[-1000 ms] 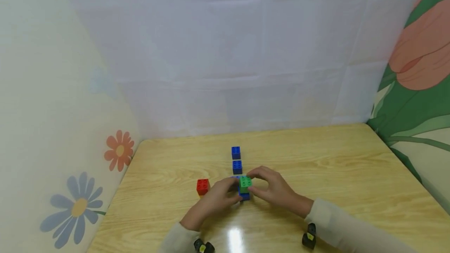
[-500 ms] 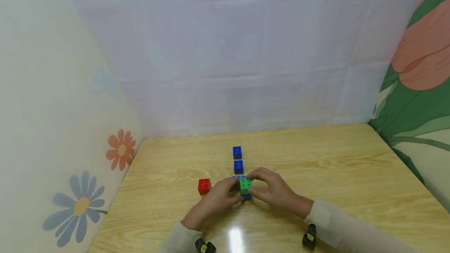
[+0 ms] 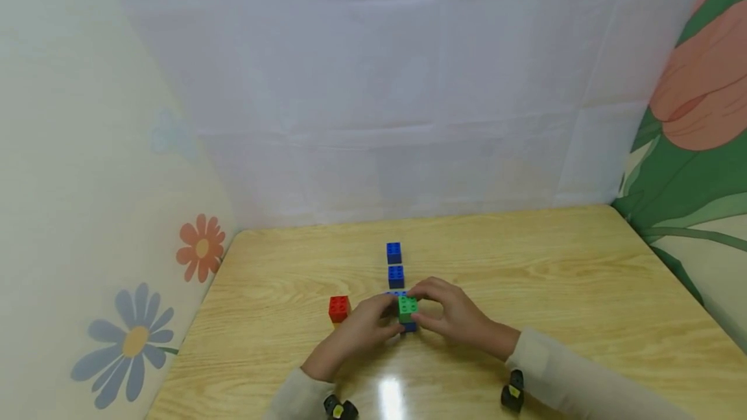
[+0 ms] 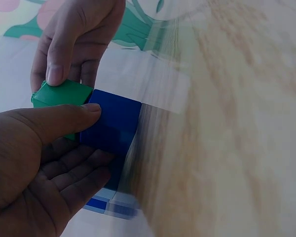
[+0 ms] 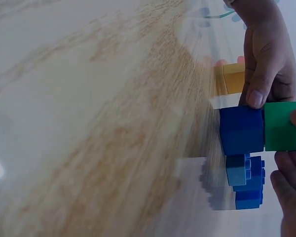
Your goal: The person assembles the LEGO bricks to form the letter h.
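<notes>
A green toy building block [image 3: 407,308] sits on top of a dark blue block [image 3: 410,327] near the middle of the wooden table. My left hand [image 3: 367,326] holds the blue block, its thumb pressed along one side in the left wrist view. From the other side, my right hand [image 3: 458,316] pinches the green block between thumb and fingers. In the right wrist view, the green block [image 5: 281,126] lies flush against the blue block [image 5: 240,131], their faces nearly lined up.
Two blue blocks [image 3: 396,276] stand in a line behind the hands, with a lighter blue block [image 3: 395,293] partly hidden nearer. Left of my left hand, a red block [image 3: 338,308] tops a yellow block [image 5: 234,78]. A white cloth [image 3: 373,115] hangs behind the table.
The green block has come down slightly onto the blue one, so less of the blue shows beneath it. Both hands keep their grip, and the head view has shifted a little.
</notes>
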A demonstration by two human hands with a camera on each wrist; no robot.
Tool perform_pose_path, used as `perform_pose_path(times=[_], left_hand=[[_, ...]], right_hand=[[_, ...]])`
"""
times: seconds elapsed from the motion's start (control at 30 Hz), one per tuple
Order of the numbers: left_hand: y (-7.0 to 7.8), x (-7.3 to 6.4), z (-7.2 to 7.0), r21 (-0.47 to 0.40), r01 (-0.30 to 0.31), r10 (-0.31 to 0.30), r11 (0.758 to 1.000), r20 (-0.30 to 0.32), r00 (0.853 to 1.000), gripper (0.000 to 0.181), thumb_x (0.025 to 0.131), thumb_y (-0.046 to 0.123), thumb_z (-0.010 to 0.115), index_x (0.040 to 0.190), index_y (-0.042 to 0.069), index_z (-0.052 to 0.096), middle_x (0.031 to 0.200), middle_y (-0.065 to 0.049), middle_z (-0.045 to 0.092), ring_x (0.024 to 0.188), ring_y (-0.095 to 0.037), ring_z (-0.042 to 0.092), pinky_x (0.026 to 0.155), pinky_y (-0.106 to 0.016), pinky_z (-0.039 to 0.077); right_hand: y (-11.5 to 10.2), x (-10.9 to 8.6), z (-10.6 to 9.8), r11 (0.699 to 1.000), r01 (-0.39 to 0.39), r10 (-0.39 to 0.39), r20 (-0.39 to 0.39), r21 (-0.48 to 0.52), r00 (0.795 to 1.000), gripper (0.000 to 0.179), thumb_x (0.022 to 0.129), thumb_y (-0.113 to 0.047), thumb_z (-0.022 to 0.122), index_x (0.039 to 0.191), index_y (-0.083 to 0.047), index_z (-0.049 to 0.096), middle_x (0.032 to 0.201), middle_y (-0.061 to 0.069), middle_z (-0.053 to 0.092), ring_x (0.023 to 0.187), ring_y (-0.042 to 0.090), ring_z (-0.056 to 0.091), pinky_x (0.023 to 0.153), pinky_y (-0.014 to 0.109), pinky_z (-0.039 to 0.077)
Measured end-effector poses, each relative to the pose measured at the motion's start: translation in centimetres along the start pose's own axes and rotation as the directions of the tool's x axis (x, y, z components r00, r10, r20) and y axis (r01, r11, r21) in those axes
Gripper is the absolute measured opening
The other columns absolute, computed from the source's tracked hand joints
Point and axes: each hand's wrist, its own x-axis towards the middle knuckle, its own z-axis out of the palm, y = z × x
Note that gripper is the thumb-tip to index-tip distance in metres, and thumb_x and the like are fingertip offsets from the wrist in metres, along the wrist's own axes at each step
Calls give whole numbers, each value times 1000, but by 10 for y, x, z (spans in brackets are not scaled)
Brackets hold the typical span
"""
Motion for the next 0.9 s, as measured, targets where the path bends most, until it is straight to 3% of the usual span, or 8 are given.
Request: perform_pose_path(times=[0.4, 0.9], left_hand=[[-1, 1, 2, -1, 6, -6, 1000, 2, 1000, 38, 90, 18, 72, 125, 7, 60, 121, -5, 64, 113, -19, 61, 95, -31, 50], [0, 1, 1, 18, 4, -4, 1000, 4, 1000, 41, 91, 19, 71, 129, 10, 59, 128, -5, 61, 118, -21, 58, 98, -36, 49]], right_hand=[[-4, 3, -6, 999, -24, 28, 71, -47, 997, 33, 90, -23, 72, 120, -13, 63, 114, -5, 62, 102, 10, 61, 84, 36, 56], [-7, 6, -8, 998, -26, 32, 95, -63, 995, 34, 90, -21, 72, 121, -11, 63, 113, -5, 62, 102, 9, 60, 87, 35, 55]])
